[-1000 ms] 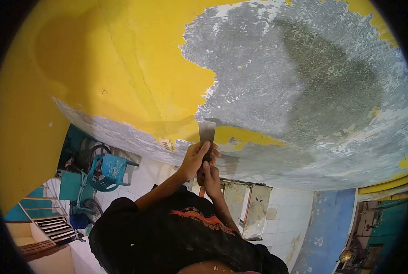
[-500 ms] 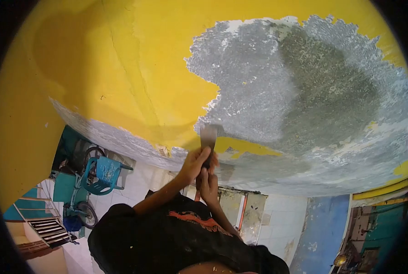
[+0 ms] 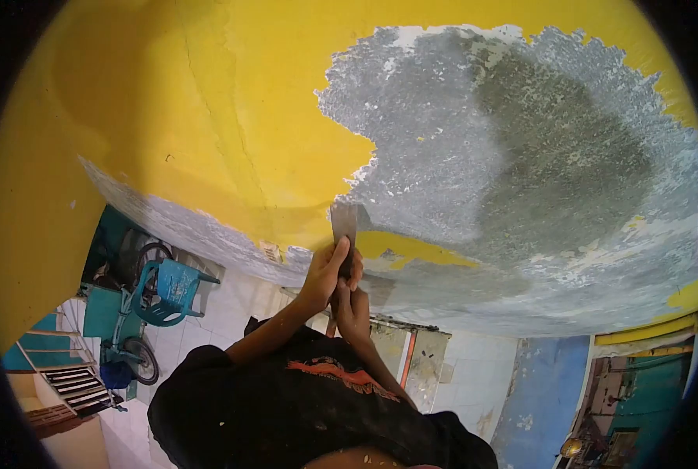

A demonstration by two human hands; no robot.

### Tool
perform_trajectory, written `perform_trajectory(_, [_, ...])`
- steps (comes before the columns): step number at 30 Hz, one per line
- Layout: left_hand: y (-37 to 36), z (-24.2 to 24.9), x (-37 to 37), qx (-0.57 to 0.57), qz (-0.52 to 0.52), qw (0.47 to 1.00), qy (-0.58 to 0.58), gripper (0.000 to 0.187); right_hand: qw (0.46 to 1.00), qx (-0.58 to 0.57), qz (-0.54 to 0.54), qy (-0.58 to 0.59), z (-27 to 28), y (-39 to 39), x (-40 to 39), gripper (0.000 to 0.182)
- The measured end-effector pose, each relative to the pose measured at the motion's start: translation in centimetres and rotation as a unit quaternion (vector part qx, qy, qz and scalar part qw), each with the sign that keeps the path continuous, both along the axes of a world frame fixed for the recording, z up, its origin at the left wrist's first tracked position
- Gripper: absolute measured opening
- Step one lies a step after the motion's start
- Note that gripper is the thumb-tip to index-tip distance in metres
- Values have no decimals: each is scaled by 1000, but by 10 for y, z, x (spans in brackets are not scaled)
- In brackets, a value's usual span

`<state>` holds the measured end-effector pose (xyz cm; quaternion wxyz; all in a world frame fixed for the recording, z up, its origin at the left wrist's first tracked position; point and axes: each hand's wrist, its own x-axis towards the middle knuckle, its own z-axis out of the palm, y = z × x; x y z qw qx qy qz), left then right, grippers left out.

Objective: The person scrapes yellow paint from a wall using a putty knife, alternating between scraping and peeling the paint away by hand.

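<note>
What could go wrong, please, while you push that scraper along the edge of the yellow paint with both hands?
1. The scraper sits at the ragged paint edge above your head; loosened flakes may fall toward your face.
2. Left hand and right hand crowd the short handle; a slip could drive knuckles into the rough grey surface.
3. The narrow yellow strip may make the blade skip.

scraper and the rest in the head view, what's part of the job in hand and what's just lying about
In use: scraper, left hand, right hand, yellow paint, bare grey patch.

Lying about: blue plastic chair, bicycle, steps.
</note>
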<state>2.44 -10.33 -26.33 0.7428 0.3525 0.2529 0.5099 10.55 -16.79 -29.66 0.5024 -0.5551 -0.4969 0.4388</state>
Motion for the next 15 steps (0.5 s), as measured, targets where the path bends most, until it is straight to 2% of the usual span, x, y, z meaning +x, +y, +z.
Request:
perform_trajectory(2, [-9, -10, -1, -11, -36, 999, 21, 41, 996, -83, 1, 46, -4, -13, 1, 41])
perform_trajectory(3, [-12, -15, -2, -9, -35, 999, 20, 41, 996, -80, 2, 44, -10, -18, 2, 41])
perform_trajectory(5, [-18, -23, -5, -40, -81, 996, 5, 42, 977, -126, 29, 171, -27, -26, 6, 36])
perform_trajectory(7, [-19, -24, -6, -56, -90, 994, 6, 46, 976, -146, 42, 156, -26, -29, 12, 31])
perform_trajectory(9, [-19, -24, -6, -109, -150, 980, -70, 50, 883, -154, 103, 432, -20, -34, 23, 30])
perform_trajectory(11, [-18, -23, -3, -97, -157, 980, -76, 50, 882, -164, 97, 430, -19, -34, 25, 30])
perform_trajectory(13, [-18, -17, 1, -84, -164, 979, -84, 51, 916, -124, 104, 368, -19, -30, 28, 31])
perform_trajectory(15, [-19, -9, 4, -96, -105, 985, -93, 46, 932, -115, 91, 330, -23, -27, 23, 32])
